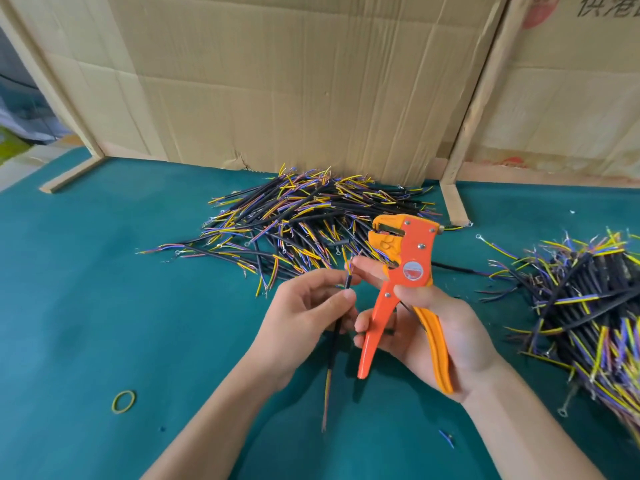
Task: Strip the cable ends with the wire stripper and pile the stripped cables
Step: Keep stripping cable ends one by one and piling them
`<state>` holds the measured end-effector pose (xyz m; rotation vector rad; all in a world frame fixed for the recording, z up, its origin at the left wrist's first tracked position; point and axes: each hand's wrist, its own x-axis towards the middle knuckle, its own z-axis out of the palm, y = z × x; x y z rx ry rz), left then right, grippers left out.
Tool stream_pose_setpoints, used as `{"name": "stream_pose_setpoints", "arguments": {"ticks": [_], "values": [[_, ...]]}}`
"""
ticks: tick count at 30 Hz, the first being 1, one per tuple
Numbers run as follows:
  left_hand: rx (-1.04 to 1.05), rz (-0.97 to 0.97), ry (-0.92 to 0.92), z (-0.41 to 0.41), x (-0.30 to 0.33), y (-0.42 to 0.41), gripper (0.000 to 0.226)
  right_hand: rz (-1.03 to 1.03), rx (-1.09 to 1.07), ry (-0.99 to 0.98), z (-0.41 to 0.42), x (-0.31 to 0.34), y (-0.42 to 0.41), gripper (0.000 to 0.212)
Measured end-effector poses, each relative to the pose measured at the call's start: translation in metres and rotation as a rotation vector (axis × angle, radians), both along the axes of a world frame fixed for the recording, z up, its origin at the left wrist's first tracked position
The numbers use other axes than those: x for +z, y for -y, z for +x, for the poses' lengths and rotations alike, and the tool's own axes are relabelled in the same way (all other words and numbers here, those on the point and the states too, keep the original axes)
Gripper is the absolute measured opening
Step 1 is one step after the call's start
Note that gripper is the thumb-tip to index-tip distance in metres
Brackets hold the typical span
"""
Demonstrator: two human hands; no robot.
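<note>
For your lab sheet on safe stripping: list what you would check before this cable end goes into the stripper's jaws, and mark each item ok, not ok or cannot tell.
1. Left hand pinches the black cable: ok.
2. Right hand has its grip round the orange wire stripper handles: ok.
3. Stripper jaws open, ready to receive: cannot tell.
4. Cable end seated in the jaws: not ok; it sits below them, at the right fingertips.
5. Upper cable end not yet stripped: cannot tell.
6. Cable piles ahead and at right lie clear of both hands: ok.
</note>
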<state>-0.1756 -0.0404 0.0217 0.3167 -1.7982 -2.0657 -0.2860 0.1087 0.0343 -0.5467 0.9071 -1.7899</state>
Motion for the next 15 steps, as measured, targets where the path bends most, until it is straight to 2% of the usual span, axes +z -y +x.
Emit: {"name": "stream_pose_setpoints", "arguments": {"ticks": [3, 8, 15], "values": [[0.035, 0.055, 0.001, -0.0003, -0.0015, 0.0025, 0.010, 0.020, -0.010, 0.015, 0.0007, -0.0003, 0.0014, 0.075], [0.004, -0.020, -0.005, -0.0021, -0.0050, 0.0019, 0.029, 0.042, -0.084, 0.016, -0.0040, -0.0006, -0.0012, 0.058], [-0.022, 0.044, 0.009, -0.0023, -0.0077, 0.0066, 0.043, 0.064, -0.076, -0.014, -0.0038, -0.0022, -0.0005, 0.060]]}}
